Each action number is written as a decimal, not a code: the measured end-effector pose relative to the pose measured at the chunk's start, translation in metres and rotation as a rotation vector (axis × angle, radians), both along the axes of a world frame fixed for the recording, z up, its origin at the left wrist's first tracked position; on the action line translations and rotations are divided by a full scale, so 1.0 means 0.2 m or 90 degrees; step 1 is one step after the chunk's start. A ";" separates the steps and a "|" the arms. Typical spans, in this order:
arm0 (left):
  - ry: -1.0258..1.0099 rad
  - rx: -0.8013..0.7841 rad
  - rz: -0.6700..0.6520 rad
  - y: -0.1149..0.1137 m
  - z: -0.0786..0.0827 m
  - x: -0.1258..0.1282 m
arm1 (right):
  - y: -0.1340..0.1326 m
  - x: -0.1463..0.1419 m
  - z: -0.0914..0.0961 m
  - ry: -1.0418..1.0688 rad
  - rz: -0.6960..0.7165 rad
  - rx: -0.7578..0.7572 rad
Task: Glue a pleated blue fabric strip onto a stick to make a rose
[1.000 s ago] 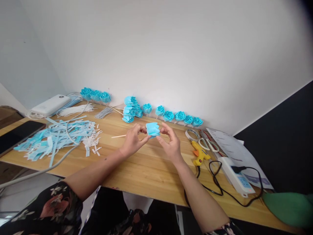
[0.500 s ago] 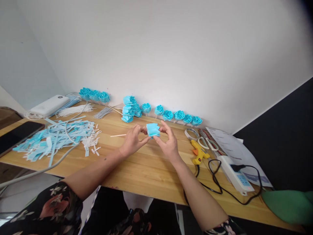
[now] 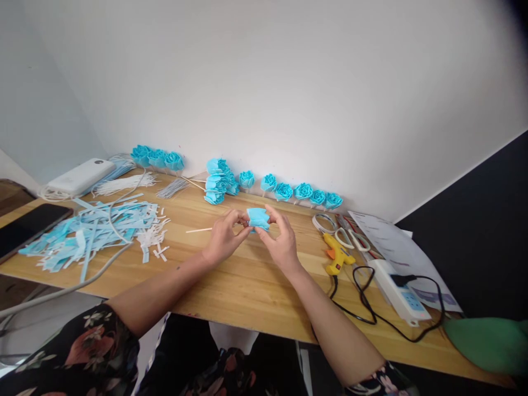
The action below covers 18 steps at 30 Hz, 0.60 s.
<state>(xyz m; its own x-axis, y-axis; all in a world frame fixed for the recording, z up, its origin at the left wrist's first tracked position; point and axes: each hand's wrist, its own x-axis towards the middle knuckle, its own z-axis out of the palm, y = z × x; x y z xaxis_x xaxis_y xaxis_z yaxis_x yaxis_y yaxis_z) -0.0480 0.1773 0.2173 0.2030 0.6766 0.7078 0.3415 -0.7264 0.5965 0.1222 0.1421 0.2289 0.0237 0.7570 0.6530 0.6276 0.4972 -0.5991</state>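
Observation:
Over the middle of the table I hold a light blue fabric flower (image 3: 258, 218) on its side, its petal tips toward the right. My left hand (image 3: 226, 235) is closed at the flower's base, and a thin pale stick (image 3: 198, 230) pokes out to the left behind its fingers. At the flower's right side, my right hand (image 3: 281, 237) pinches the petals between thumb and fingers. Where the stick meets the flower is hidden by my left fingers.
Finished blue flowers (image 3: 303, 191) line the wall, with a bunch (image 3: 218, 181) lying on its side. Blue scraps (image 3: 99, 234), a phone (image 3: 31, 228) and a power bank (image 3: 81, 176) are left. A yellow glue gun (image 3: 338, 254), scissors (image 3: 351, 240) and a power strip (image 3: 398, 294) lie right.
My right fingers have shifted slightly on the petals, and the flower has turned a little between my hands. My left hand keeps its grip.

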 end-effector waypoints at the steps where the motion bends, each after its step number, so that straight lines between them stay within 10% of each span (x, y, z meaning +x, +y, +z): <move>1: -0.005 -0.009 -0.005 0.00 0.00 0.00 | 0.00 0.00 0.00 0.000 -0.005 -0.001; 18: 0.006 -0.045 -0.030 -0.01 0.04 0.00 | 0.02 0.04 -0.01 0.098 -0.017 -0.066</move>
<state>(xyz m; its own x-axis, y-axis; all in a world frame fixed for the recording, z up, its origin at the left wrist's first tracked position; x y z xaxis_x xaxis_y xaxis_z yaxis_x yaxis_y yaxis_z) -0.0477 0.1748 0.2259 0.2421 0.7144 0.6565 0.3139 -0.6979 0.6438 0.1293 0.1459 0.2262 0.1379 0.8180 0.5584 0.5371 0.4119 -0.7361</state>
